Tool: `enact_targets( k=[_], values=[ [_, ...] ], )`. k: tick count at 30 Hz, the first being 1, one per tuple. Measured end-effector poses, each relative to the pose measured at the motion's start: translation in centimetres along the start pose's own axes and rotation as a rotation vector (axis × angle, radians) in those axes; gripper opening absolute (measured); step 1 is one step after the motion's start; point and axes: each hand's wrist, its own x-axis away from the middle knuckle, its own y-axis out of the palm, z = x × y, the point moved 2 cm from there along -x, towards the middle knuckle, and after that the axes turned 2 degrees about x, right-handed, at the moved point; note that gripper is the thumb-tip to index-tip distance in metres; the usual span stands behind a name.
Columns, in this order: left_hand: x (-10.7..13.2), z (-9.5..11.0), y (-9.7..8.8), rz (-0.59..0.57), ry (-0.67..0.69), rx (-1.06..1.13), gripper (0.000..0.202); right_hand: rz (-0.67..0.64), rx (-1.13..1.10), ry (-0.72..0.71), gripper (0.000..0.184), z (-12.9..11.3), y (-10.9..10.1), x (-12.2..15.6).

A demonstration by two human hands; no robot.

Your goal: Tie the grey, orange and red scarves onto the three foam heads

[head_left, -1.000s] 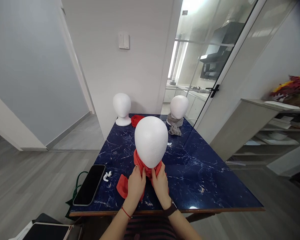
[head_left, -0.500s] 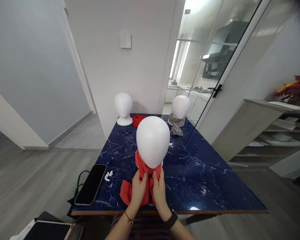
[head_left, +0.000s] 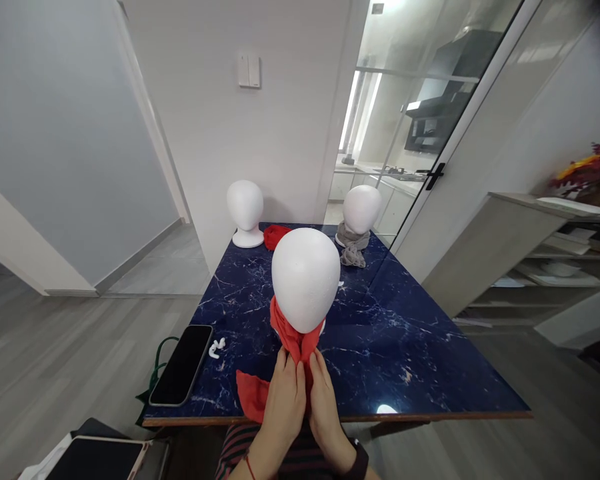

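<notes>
A white foam mannequin head (head_left: 306, 279) stands near the front edge of the table, with a red scarf (head_left: 289, 331) wrapped round its neck. Just below its chin, my left hand (head_left: 286, 393) and my right hand (head_left: 323, 395) are side by side, fingers closed on the scarf where it gathers in front. One loose end of the scarf spreads on the tabletop left of my left hand. My palms and fingers hide the rest of the hanging fabric.
On the blue marbled table (head_left: 380, 347) lie a black phone (head_left: 183, 365) and white earbuds (head_left: 217, 347). Farther back stand a bare foam head (head_left: 245, 205), a red cloth bundle (head_left: 276, 236) and another foam head (head_left: 362, 209) wearing a grey scarf (head_left: 353, 244).
Both hands have slid down the scarf toward me and come closer together. The fabric under the chin is now drawn into a narrower gather.
</notes>
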Motion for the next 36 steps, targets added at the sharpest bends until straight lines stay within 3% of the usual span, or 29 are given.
enact_targets(
  k=[5,10,15,21,24,26,29,31,34,36],
  values=[
    [0.9,0.8,-0.3,-0.023,-0.086,0.076,0.038,-0.039,-0.141,0.037,0.040,0.1,0.2,0.3],
    [0.3,0.5,-1.6,0.087,-0.277,0.266,0.034,-0.102,-0.183,0.010,0.028,-0.4,0.9,-0.1],
    [-1.1,0.0,-2.5,0.013,-0.413,0.520,0.025,-0.165,0.007,-0.039,0.026,-0.7,0.7,-1.0],
    [-1.6,0.9,-2.8,-0.162,-0.786,1.103,0.024,-0.362,0.173,-0.139,0.020,-2.1,-0.1,-2.5],
    [-1.8,1.7,-3.7,-0.137,-0.854,1.237,0.019,-0.374,0.293,-0.202,0.020,-2.5,-0.5,-2.9],
    [-2.1,2.0,-4.6,0.007,-0.857,1.280,0.018,-0.330,0.396,-0.231,0.021,-2.4,-0.7,-3.1],
    [-3.0,2.3,-6.3,0.325,-0.760,1.286,0.017,-0.279,0.533,-0.268,0.022,-2.0,-1.0,-3.2],
    [-3.7,2.5,-7.1,0.421,-0.682,1.292,0.018,-0.271,0.581,-0.281,0.023,-1.7,-1.0,-3.3],
    [-4.8,2.5,-7.2,0.361,-0.601,1.218,0.020,-0.272,0.598,-0.279,0.023,-1.4,-1.1,-3.3],
    [-5.3,2.1,-6.4,0.209,-0.516,1.019,0.023,-0.284,0.589,-0.270,0.023,-1.3,-1.1,-3.3]
  ],
)
